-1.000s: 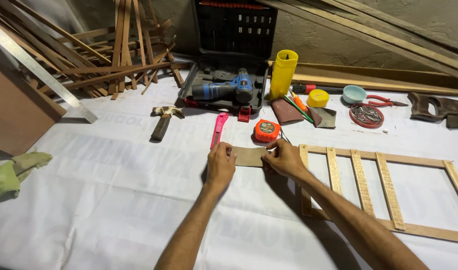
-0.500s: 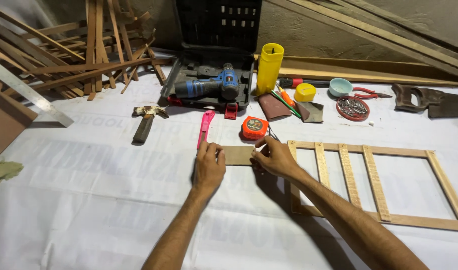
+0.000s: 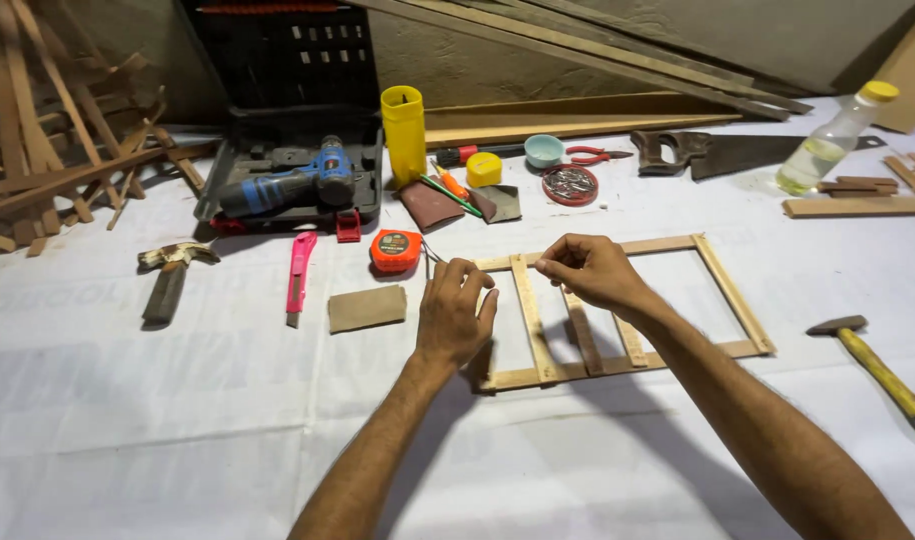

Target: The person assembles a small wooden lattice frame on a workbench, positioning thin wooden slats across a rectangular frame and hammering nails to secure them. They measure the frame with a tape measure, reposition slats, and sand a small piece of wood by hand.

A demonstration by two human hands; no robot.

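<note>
The left hand (image 3: 455, 318) rests on the near-left corner of a wooden frame (image 3: 617, 300) that lies flat on the white-covered table (image 3: 177, 420). Its fingers (image 3: 474, 290) are curled loosely over the frame's left upright, pressing on it rather than closed around it. Just to the right of them, across one inner slat, the right hand (image 3: 589, 270) hovers over the frame's top-left part with its fingers (image 3: 549, 267) pinched together at the tips; whether something small sits between them cannot be told.

The frame runs with its long axis left to right, stretching away from both hands toward the right, and its inner slats run near to far. The left hand is the nearer one to the frame's left end; the right hand is over the second and third slats.

Left of the left fingers, just apart, lies a sandpaper block (image 3: 367, 308). Beyond the left fingers sits an orange tape measure (image 3: 395, 250), and further left a pink utility knife (image 3: 299, 275) and a hammer (image 3: 169, 275). Farther off still, a blue drill (image 3: 287, 185) lies in its open black case (image 3: 277, 70) beside a yellow tube (image 3: 404, 135). Far beyond the right fingers lie a tin of nails (image 3: 569, 185) and a handsaw (image 3: 722, 152).
</note>
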